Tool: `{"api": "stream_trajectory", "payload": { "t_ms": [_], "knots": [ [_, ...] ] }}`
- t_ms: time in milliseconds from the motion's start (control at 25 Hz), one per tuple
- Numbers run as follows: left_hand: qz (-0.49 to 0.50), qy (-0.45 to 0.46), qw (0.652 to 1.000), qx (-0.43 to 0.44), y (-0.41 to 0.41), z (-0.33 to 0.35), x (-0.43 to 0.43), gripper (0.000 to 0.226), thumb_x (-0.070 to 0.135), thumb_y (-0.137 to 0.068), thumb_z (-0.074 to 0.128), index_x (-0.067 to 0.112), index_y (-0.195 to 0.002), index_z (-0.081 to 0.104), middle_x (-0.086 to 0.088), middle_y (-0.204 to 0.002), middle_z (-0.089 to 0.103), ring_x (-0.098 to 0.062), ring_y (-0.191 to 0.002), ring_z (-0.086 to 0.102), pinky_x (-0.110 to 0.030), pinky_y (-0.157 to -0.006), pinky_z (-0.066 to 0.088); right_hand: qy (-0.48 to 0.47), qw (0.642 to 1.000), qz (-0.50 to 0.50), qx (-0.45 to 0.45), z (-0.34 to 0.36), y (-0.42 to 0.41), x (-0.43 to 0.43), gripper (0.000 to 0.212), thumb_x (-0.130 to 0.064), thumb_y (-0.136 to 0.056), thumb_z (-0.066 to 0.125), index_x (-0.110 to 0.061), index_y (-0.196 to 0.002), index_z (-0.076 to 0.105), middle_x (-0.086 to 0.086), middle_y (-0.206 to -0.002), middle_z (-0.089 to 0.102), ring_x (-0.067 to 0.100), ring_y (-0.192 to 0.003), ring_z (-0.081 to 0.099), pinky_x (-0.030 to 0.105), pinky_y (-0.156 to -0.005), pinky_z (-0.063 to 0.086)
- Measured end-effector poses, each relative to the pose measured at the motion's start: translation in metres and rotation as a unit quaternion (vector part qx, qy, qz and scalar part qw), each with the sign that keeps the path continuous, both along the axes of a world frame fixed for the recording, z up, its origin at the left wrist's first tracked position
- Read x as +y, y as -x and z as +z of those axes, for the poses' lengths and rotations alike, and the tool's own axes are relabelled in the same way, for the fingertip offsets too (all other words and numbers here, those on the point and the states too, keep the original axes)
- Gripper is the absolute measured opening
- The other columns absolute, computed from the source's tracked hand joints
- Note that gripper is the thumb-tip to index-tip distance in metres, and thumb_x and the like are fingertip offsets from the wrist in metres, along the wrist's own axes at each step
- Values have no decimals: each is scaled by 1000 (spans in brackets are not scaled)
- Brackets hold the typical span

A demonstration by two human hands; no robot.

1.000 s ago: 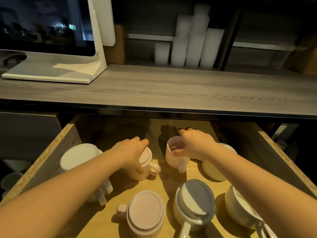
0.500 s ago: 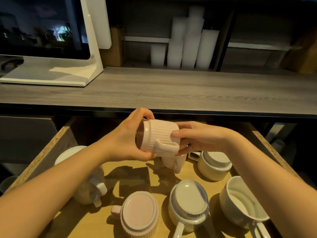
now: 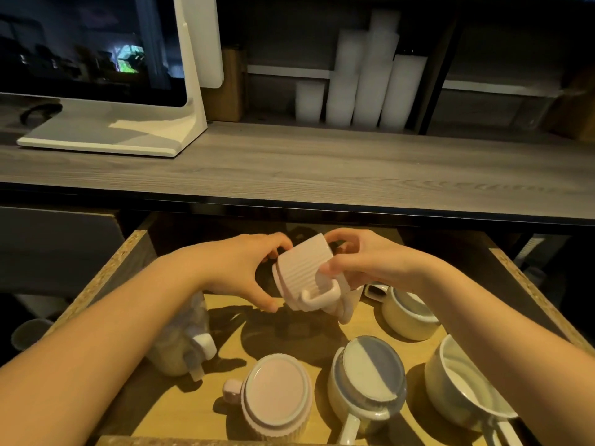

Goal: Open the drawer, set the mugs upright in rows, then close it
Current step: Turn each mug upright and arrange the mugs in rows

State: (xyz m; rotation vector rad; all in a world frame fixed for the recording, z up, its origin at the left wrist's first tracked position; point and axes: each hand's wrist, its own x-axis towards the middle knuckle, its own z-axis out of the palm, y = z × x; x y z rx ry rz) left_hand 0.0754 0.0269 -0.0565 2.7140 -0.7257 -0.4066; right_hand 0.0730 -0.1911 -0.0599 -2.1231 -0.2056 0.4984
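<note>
Ribbed pink mug (image 3: 306, 272) hangs tilted over far middle of the open drawer (image 3: 96, 284), left hand (image 3: 238, 268) and right hand (image 3: 363, 262) grips both clamped on it; likely stiff, slick, breakable ceramic, so hold ribbed wall or handle (image 3: 318, 297).

The left hand (image 3: 240, 268) and right hand (image 3: 367, 262) hold a ribbed pink mug (image 3: 302, 272) tilted above the open drawer (image 3: 103, 273).

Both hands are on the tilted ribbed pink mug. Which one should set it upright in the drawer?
Right, probably. The right hand grips the ribbed pink ceramic mug across its side, thumb in front, fingers over the far end; the left hand only cups its other end with fingertips.
</note>
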Motion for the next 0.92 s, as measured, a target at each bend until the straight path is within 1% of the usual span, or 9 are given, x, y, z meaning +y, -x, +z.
{"api": "stream_trajectory", "payload": {
  "t_ms": [80, 120, 200, 280, 360, 480, 600, 800, 920],
  "knots": [
    [40, -93, 995, 18, -5, -4, 6, 85, 34, -71, 77, 33, -140, 27, 6, -144, 40, -16, -130, 41, -33, -103, 39, 57, 997, 14, -51, 3, -1, 14, 60, -33, -74, 74, -29, -126, 43, -5, -105, 54, 16, -95, 59, 25, -75, 57],
    [62, -131, 989, 24, -9, -6, 10, 87, 34, -72, 77, 31, -142, 25, 4, -148, 37, -19, -132, 39, -34, -104, 39, 90, 992, 21, -82, 4, -2, 23, 64, -35, -73, 75, -29, -127, 42, -9, -103, 52, 14, -93, 57, 20, -70, 54],
    [100, -173, 979, 37, -15, -9, 19, 88, 32, -74, 76, 27, -145, 24, 1, -151, 33, -23, -134, 39, -35, -103, 41, 152, 978, 34, -140, 5, -5, 40, 72, -38, -70, 76, -29, -131, 40, -11, -107, 47, 12, -96, 52, 16, -68, 48],
    [125, -181, 974, 55, -20, -13, 27, 86, 30, -75, 75, 25, -145, 26, -2, -149, 36, -25, -131, 42, -35, -100, 45, 208, 961, 53, -175, 2, -8, 56, 76, -39, -67, 78, -29, -132, 40, -7, -114, 46, 13, -102, 48, 20, -72, 47],
    [140, -175, 972, 67, -24, -18, 31, 81, 29, -76, 75, 23, -143, 29, -3, -145, 41, -25, -126, 48, -33, -95, 47, 268, 941, 72, -195, -3, -12, 69, 77, -40, -66, 79, -28, -132, 42, -1, -119, 50, 17, -104, 49, 25, -76, 50],
    [143, -172, 972, 75, -26, -22, 31, 74, 29, -79, 72, 20, -141, 33, -5, -141, 45, -25, -119, 54, -30, -90, 49, 329, 919, 83, -201, -15, -24, 85, 76, -42, -67, 78, -26, -132, 43, 2, -122, 55, 21, -107, 53, 30, -79, 53],
    [139, -178, 971, 75, -27, -25, 32, 71, 31, -80, 70, 19, -140, 34, -6, -140, 46, -26, -120, 52, -32, -92, 47, 352, 913, 79, -190, -29, -36, 93, 76, -45, -66, 78, -25, -133, 45, 3, -121, 59, 23, -105, 58, 31, -76, 55],
    [140, -161, 974, 71, -28, -26, 32, 70, 30, -82, 69, 19, -141, 34, -7, -140, 46, -25, -118, 54, -29, -88, 48, 358, 914, 85, -170, -42, -44, 96, 70, -45, -67, 78, -24, -128, 52, 1, -113, 64, 22, -98, 63, 32, -75, 58],
    [144, -160, 974, 73, -27, -27, 32, 69, 31, -82, 69, 19, -140, 34, -7, -139, 47, -25, -117, 55, -29, -86, 50, 364, 913, 91, -163, -48, -42, 97, 67, -45, -69, 76, -24, -127, 51, 1, -113, 65, 22, -97, 63, 32, -74, 58]
  ]
}}
